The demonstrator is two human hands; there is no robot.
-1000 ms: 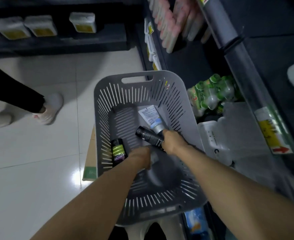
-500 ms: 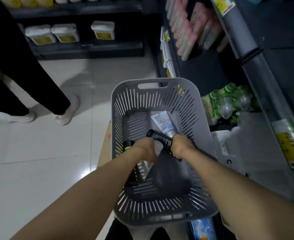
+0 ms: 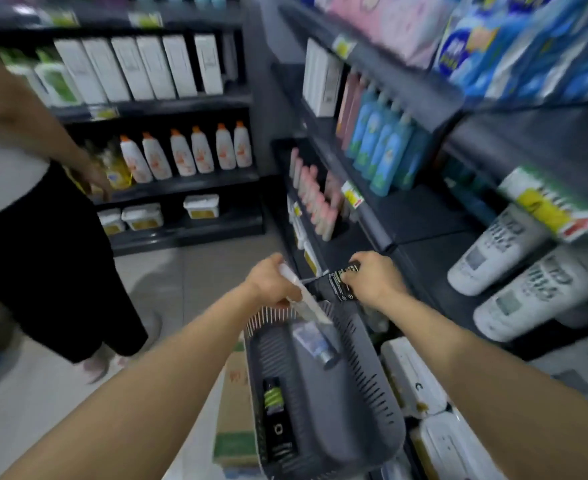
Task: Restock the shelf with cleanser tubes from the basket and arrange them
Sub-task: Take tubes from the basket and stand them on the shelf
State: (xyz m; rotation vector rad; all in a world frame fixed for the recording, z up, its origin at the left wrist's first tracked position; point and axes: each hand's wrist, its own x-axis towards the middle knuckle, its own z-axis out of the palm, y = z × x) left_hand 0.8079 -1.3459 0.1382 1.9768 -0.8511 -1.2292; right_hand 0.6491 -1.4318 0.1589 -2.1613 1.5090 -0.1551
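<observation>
Moved: both hands have come up out of the grey slotted plastic basket (image 3: 382,403) since a second ago, and the view has swung up from the floor to the shelves.
Left hand: the left hand (image 3: 268,284) is fisted around a white squeeze tube (image 3: 303,299), which slants down over the basket's far rim.
Right hand: the right hand (image 3: 372,278) is pinching a black tube with white print (image 3: 335,285), held just above the far rim, its end touching or nearly touching the white one.
Still in the basket: a black tube with a green band (image 3: 277,417) lies along the left wall, and a pale blue-labelled tube with a silver cap (image 3: 316,344) lies near the far end. Middle of the basket floor is bare.
Edges: the basket's right wall sits close to white packs (image 3: 413,375) on the low shelf; a cardboard box (image 3: 233,410) is right up against its left side.
Open room: a bare patch of dark grey shelf (image 3: 420,216) just beyond the right hand, between pink tubes (image 3: 316,199) and white bottles with black lettering (image 3: 493,254).
Room: pale tiled floor (image 3: 43,410) to the left, where another person in black trousers (image 3: 43,265) stands by the far shelves of white orange-capped bottles (image 3: 185,154). It's pretty blurry overall.
</observation>
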